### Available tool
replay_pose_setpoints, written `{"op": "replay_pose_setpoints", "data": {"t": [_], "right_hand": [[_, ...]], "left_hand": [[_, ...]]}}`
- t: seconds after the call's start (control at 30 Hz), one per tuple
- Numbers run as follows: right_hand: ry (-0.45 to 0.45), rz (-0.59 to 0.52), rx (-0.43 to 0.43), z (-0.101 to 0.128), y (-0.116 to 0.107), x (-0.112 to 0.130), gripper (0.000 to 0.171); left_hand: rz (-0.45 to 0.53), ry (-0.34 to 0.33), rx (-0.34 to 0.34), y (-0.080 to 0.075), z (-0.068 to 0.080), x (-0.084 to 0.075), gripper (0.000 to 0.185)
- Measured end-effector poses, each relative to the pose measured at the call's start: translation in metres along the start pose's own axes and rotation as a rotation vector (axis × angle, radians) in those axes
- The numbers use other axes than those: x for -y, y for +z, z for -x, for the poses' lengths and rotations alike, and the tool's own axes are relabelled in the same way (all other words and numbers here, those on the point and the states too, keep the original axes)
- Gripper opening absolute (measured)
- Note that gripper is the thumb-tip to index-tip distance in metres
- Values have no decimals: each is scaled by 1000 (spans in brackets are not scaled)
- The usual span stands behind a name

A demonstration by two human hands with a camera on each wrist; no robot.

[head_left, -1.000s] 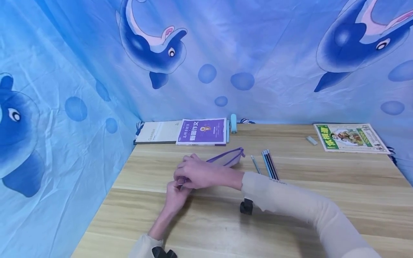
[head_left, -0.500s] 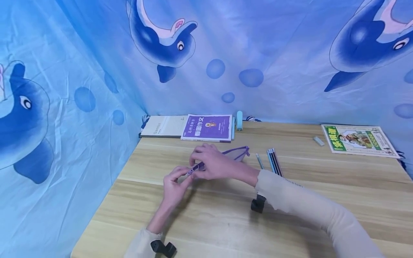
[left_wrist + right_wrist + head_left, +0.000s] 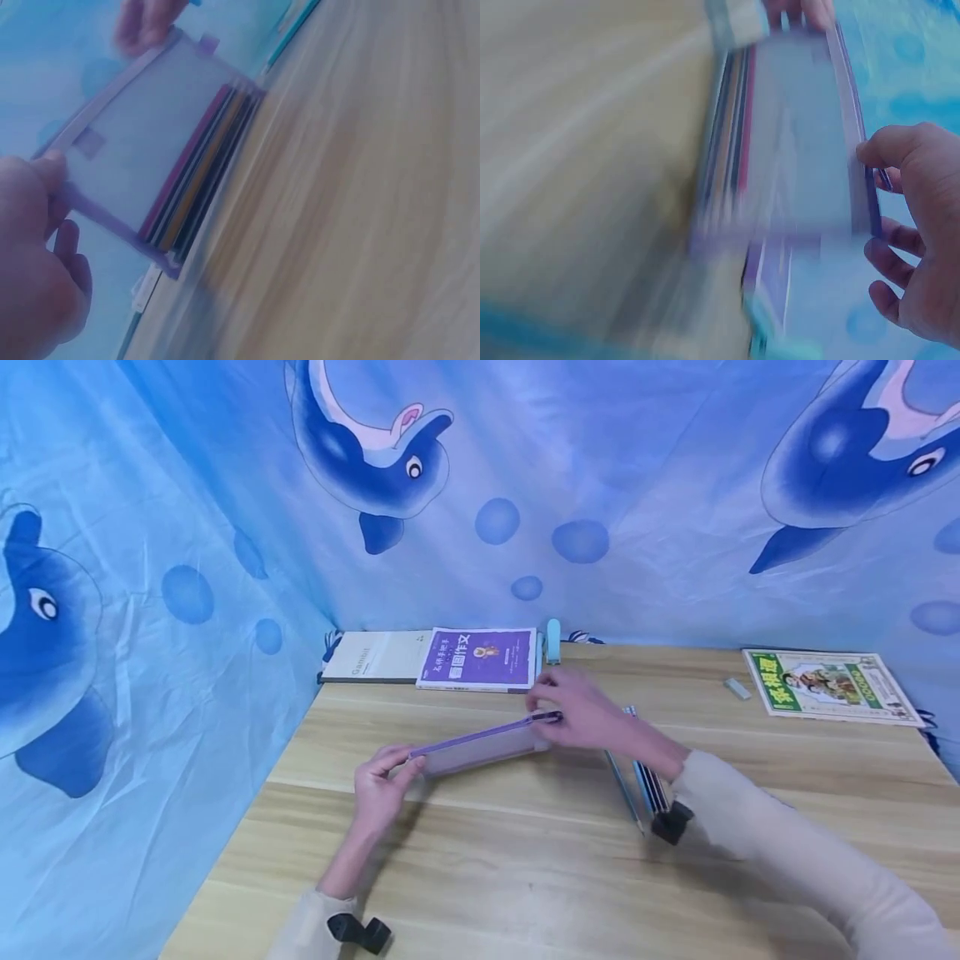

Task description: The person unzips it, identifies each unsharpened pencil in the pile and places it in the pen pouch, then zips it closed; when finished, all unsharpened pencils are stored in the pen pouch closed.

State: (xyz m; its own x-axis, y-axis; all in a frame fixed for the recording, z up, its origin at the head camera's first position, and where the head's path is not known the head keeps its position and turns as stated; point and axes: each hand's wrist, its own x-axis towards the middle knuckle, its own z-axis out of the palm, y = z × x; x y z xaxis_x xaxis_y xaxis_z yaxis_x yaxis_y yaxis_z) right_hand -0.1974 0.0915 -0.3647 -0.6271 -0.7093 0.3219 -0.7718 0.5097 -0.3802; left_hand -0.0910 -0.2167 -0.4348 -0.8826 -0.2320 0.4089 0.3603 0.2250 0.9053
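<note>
A translucent pencil case [image 3: 480,753] with purple edging is held upright, its zipped edge on top. Several pencils [image 3: 196,180] lie along its bottom, seen through the clear side in the left wrist view. My left hand [image 3: 381,787] pinches the case's upper left corner between thumb and fingers. At the other end of the top edge, my right hand [image 3: 583,708] pinches the zipper [image 3: 866,169], thumb on the near side. Fingers of the right hand partly hide that end. Just right of the case, several pencils [image 3: 651,787] lie side by side, with a single pencil [image 3: 625,792] beside them.
A pale notebook [image 3: 382,656] and a purple book [image 3: 480,657] lie at the back left, with a light blue object [image 3: 553,641] beside them. An eraser [image 3: 737,688] and a green-and-white magazine [image 3: 834,687] lie at the back right. Blue cloth hangs behind the table.
My right hand has travelled along the case's top edge from the left end to the right end. My left hand has kept hold of the left end; the top edge now looks straight and closed.
</note>
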Motion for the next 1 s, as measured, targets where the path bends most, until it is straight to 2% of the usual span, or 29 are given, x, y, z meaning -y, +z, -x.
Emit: {"op": "replay_pose_setpoints", "data": {"t": [0.07, 0.2, 0.3, 0.4, 0.53, 0.67, 0.77, 0.83, 1.0], "right_hand": [[0, -1, -44, 13, -7, -14, 20], [-37, 12, -105, 28, -14, -28, 22], [-80, 18, -126, 31, -13, -30, 22], [-95, -14, -127, 36, -9, -27, 24], [-99, -31, -68, 53, 1, -18, 26], [-75, 26, 34, 72, 16, -9, 26], [-17, 57, 101, 80, 26, -5, 26], [23, 70, 131, 83, 32, -3, 25], [71, 90, 161, 92, 44, -1, 25]], "left_hand": [[-25, -18, -6, -5, -2, 1, 15], [-122, 2, 26, -9, -8, 5, 16], [-181, 32, 60, -10, -12, 8, 16], [-204, 30, 98, -11, -14, 11, 16], [-262, 37, 197, -16, -10, 14, 24], [-411, 144, 318, -20, -2, 18, 34], [-522, 238, 379, -21, 2, 21, 41], [-579, 275, 409, -21, 5, 22, 44], [-640, 263, 479, -25, 11, 21, 47]]}}
